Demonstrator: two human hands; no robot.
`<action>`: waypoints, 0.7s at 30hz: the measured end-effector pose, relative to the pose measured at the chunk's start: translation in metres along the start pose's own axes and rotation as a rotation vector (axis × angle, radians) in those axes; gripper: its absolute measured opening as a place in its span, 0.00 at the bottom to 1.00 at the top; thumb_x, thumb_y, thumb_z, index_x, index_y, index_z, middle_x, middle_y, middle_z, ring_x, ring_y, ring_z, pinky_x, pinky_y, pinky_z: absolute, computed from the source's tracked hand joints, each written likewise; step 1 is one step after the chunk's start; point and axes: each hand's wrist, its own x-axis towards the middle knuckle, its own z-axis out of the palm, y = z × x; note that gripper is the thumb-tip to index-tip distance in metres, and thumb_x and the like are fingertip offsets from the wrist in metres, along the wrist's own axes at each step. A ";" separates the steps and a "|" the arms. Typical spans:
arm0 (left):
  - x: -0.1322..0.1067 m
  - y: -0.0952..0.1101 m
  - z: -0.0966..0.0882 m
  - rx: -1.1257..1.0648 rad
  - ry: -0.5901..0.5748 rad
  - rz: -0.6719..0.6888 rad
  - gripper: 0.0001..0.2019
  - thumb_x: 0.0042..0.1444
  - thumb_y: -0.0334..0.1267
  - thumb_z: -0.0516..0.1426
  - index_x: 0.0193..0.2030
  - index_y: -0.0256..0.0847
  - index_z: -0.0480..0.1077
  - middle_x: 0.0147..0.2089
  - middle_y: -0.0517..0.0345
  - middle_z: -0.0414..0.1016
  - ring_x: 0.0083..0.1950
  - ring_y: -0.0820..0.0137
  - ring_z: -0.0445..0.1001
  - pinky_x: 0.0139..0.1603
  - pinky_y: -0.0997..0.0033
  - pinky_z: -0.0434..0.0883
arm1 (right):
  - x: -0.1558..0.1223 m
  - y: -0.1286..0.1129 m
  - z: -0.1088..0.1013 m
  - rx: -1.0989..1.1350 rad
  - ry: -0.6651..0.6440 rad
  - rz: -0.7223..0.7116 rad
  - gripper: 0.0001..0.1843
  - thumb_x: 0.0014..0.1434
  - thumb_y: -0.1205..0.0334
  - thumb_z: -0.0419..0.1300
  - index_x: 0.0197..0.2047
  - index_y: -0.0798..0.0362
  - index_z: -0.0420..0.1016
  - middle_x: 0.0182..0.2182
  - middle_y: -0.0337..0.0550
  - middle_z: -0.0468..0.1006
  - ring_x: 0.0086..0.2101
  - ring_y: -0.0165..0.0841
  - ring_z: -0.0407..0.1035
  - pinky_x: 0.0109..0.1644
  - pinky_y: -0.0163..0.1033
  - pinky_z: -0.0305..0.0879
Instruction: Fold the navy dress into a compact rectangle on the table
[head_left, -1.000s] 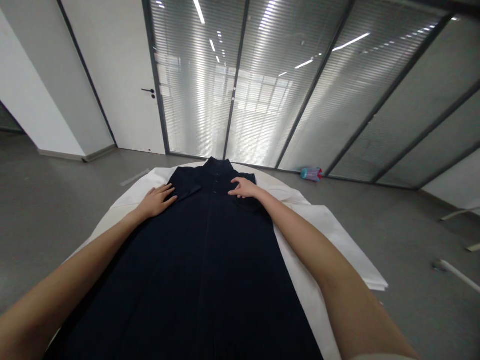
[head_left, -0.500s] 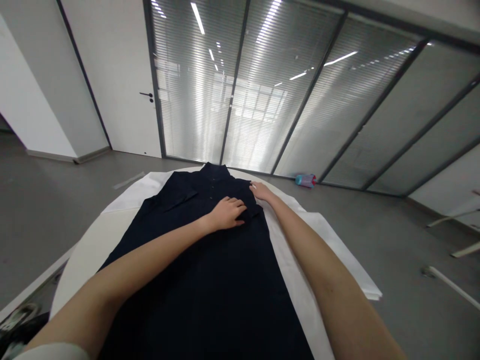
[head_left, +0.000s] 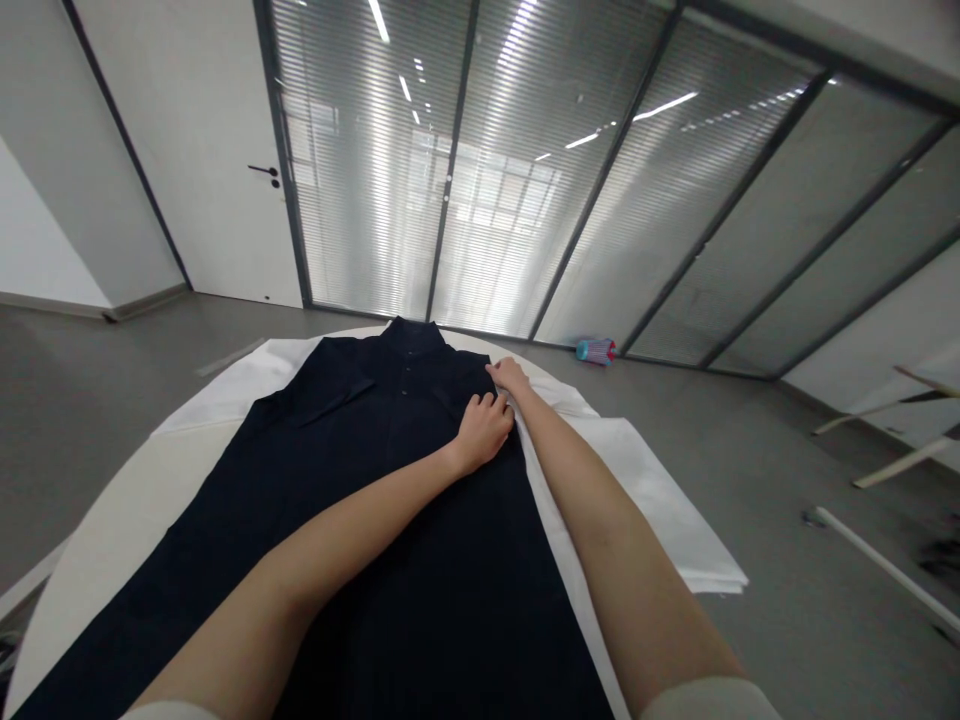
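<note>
A long dark navy garment (head_left: 360, 520) with a buttoned collar lies flat on a round white table (head_left: 97, 520), collar pointing away from me. My left hand (head_left: 484, 430) reaches across it and presses on the right shoulder area, fingers curled into the cloth. My right hand (head_left: 510, 376) rests just beyond it at the garment's right shoulder edge, fingers bent on the fabric. Whether either hand pinches the cloth is not clear.
A white sheet (head_left: 645, 490) lies under the garment and hangs off the table's right side. A small red and teal bottle (head_left: 596, 350) lies on the grey floor by the glass wall with blinds. White bars (head_left: 885, 565) lie on the floor at right. A white door (head_left: 225, 180) stands back left.
My left hand crossed from the garment's left shoulder to its right shoulder. My right hand shifted outward to the right shoulder edge. The view turned slightly right.
</note>
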 end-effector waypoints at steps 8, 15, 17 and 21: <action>0.014 0.002 0.020 -0.097 -0.085 0.191 0.14 0.67 0.29 0.49 0.42 0.36 0.78 0.47 0.41 0.74 0.48 0.57 0.73 0.44 0.56 0.68 | 0.014 0.007 0.004 -0.022 0.056 0.035 0.17 0.68 0.55 0.52 0.53 0.50 0.77 0.52 0.53 0.79 0.55 0.46 0.71 0.59 0.56 0.62; 0.004 0.005 0.012 -0.141 -0.150 0.182 0.14 0.68 0.37 0.51 0.46 0.36 0.77 0.47 0.43 0.76 0.45 0.59 0.77 0.43 0.60 0.73 | 0.016 0.003 0.016 -0.153 0.107 -0.033 0.17 0.66 0.60 0.54 0.52 0.57 0.77 0.53 0.62 0.77 0.56 0.49 0.68 0.59 0.54 0.60; -0.004 -0.004 -0.001 -0.179 -0.180 0.214 0.16 0.67 0.45 0.54 0.51 0.37 0.76 0.50 0.44 0.77 0.48 0.58 0.77 0.47 0.60 0.73 | 0.011 0.001 0.017 -0.190 0.129 -0.085 0.18 0.67 0.63 0.52 0.55 0.58 0.76 0.55 0.63 0.74 0.57 0.50 0.66 0.60 0.55 0.57; -0.028 -0.065 -0.035 -0.145 -0.115 0.189 0.25 0.65 0.53 0.56 0.62 0.40 0.69 0.64 0.44 0.70 0.66 0.52 0.66 0.61 0.53 0.66 | 0.002 -0.010 0.015 -0.283 0.227 -0.191 0.23 0.66 0.71 0.47 0.59 0.55 0.73 0.58 0.62 0.71 0.60 0.51 0.62 0.63 0.57 0.52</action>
